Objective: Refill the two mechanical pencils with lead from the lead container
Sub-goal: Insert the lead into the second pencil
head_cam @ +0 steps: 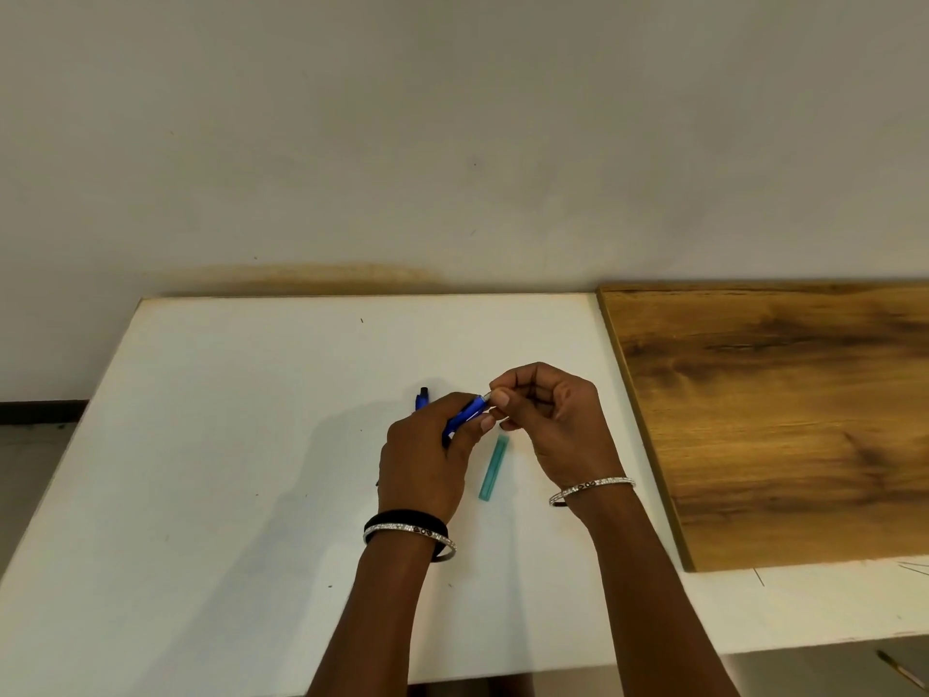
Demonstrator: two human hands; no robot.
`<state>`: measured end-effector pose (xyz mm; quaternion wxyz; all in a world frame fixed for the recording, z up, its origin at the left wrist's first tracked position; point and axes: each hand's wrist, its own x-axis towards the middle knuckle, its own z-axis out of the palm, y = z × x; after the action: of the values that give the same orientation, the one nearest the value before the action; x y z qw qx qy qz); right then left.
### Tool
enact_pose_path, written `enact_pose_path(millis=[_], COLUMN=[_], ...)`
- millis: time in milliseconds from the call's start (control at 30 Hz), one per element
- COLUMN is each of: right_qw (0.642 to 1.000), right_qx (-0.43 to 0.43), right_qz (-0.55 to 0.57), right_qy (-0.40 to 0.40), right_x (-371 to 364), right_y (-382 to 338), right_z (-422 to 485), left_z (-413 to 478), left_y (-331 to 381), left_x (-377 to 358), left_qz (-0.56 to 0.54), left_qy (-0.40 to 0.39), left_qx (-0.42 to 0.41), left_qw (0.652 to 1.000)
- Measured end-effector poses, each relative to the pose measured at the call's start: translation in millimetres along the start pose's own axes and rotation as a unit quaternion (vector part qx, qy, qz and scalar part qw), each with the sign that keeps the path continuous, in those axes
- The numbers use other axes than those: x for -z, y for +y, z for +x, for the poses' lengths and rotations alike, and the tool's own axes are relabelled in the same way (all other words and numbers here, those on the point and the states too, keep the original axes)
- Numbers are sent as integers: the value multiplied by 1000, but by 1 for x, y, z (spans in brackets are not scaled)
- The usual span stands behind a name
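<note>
My left hand [425,457] grips a blue mechanical pencil [466,414], tilted with its upper end pointing up and right. My right hand [545,420] pinches that upper end with thumb and forefinger; the pinched part is too small to name. A second blue pencil [421,397] lies on the white table just beyond my left hand, mostly hidden by it. The teal see-through lead container [493,467] lies flat on the table between my two wrists.
The white table [226,445] meets a plain wall at its far edge. A brown wooden board [779,420] covers the table's right side. Thin lines show on the table near the board's front corner [910,568].
</note>
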<state>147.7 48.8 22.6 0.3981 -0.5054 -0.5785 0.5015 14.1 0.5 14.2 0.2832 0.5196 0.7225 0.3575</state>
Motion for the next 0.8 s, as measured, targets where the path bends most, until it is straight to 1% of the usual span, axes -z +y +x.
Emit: enact_pose_path(millis=[200,533,600,733,800], right_qw=[999,998,999,999,999], right_qx=[-2,3,-6,-22,-29], right_qz=[-33,-56,-45,9,3], right_qy=[1,-10,-12,-46,-14], right_x=[0,4,3,4,6], right_y=[1,-1,-1,-3,0], right_z=[-2,-5,-6,-5,-2], left_z=[-3,-3,-2,0,-1], left_y=[3,1,2,2,3], left_x=[2,4,6,7,6], left_qz=[18,16,6,-34,-53], left_qy=[-2,-21,-20,-23,-27], left_qx=[-19,1,4,14,20], left_qw=[1000,1000,1000,999,998])
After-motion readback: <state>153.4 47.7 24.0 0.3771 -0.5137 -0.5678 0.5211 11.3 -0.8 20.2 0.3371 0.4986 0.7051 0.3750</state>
